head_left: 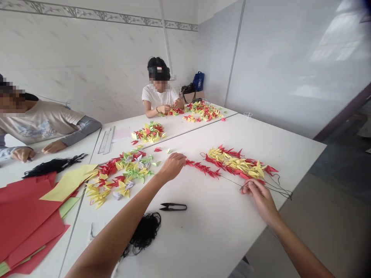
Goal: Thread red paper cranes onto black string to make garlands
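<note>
White tiled walls surround a long white bench (223, 247) scattered with small folded paper cranes. A string of red cranes (203, 168) lies on it, leading into a denser red-and-yellow strand (236, 163). The left hand (173, 166) sits at the string's near end, fingers bunched, though it is hard to tell whether they clamp it. The right hand (257, 197) pinches a thin dark thread (232, 183) beside the strand. Black thread snips (173, 207) lie below the left hand, near a tangle of black thread (145, 231). A loose heap of cranes (121, 177) lies to the left, beside red paper sheets (26, 216).
</note>
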`<state>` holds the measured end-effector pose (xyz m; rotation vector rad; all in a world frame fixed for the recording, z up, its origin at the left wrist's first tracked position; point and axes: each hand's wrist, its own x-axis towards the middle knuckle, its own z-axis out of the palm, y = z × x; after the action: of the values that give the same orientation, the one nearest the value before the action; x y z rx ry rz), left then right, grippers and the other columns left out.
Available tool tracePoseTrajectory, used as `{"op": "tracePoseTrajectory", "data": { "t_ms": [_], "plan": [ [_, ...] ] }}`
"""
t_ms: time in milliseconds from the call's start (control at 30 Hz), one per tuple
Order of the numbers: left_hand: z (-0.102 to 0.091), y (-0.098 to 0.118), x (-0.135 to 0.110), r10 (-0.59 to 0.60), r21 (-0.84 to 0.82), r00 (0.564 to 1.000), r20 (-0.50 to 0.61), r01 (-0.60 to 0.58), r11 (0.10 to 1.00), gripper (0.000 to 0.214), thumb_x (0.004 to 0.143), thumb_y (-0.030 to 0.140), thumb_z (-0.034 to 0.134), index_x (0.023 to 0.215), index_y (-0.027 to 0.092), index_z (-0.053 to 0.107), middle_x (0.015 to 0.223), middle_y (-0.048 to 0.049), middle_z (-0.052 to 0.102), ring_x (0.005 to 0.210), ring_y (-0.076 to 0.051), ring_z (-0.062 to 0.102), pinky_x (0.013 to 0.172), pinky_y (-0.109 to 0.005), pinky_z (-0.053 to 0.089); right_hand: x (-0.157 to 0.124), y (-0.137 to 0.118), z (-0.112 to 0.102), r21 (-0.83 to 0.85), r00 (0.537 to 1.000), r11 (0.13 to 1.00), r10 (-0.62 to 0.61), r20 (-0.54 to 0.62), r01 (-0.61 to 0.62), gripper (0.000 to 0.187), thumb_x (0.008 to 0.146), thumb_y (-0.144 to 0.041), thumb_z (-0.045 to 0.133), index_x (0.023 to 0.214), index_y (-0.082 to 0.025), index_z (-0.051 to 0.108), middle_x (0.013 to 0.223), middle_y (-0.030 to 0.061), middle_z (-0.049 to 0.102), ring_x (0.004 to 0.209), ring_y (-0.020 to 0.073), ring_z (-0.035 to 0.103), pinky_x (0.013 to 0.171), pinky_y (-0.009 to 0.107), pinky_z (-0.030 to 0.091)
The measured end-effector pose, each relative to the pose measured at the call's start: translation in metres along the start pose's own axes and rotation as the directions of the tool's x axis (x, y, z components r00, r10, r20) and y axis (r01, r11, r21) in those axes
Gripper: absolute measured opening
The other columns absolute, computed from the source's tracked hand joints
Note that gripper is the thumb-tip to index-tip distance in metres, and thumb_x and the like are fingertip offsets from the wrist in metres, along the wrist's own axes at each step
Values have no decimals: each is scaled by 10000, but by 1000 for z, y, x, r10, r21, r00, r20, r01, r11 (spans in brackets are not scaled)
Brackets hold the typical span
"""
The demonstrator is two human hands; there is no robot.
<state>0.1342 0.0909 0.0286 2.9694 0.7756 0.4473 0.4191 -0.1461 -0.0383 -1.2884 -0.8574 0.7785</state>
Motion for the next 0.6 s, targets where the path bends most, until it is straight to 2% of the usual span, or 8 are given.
{"op": "tracePoseTrajectory", "data": {
  "t_ms": [100,200,300,433,600],
  "plan": [
    [1,16,3,21,-24,999,-31,-22,999,365,1025,188,337,936,176,690,1295,-129,657,1172,-274,592,1005,-485,463,0,-2,1,1,1000,1000,6,1,-6,384,885,-573,642,828,-194,629,713,32,584,746,216,616,788,386,550],
    [7,29,8,112,-35,994,7,-111,993,323,1023,203,382,1054,199,703,1402,-102,605,1233,-276,566,1030,-481,451,0,-4,2,-4,1000,1000,1,0,-1,391,877,-581,647,813,-195,627,699,35,584,740,221,618,780,387,551],
    [13,33,10,135,-7,989,54,-135,991,337,1012,162,385,1117,192,704,1356,-115,640,1206,-275,595,1026,-481,452,-1,-5,2,3,1000,1000,-17,-6,17,373,896,-563,633,811,-199,624,688,21,570,709,200,597,759,369,542],
    [15,34,10,121,5,992,43,-121,993,362,1016,147,359,1119,178,705,1264,-121,693,1128,-264,637,1022,-488,454,-2,-6,2,19,999,999,-33,-12,33,354,920,-538,615,817,-199,624,680,10,559,693,186,589,731,345,527],
    [12,43,8,192,15,981,40,-192,981,359,1032,179,346,1159,207,681,1386,-108,617,1243,-254,581,1111,-508,396,-2,-9,2,12,1000,1000,-27,1,27,354,919,-539,612,816,-200,616,679,15,567,700,193,597,733,348,526]
  ]
}}
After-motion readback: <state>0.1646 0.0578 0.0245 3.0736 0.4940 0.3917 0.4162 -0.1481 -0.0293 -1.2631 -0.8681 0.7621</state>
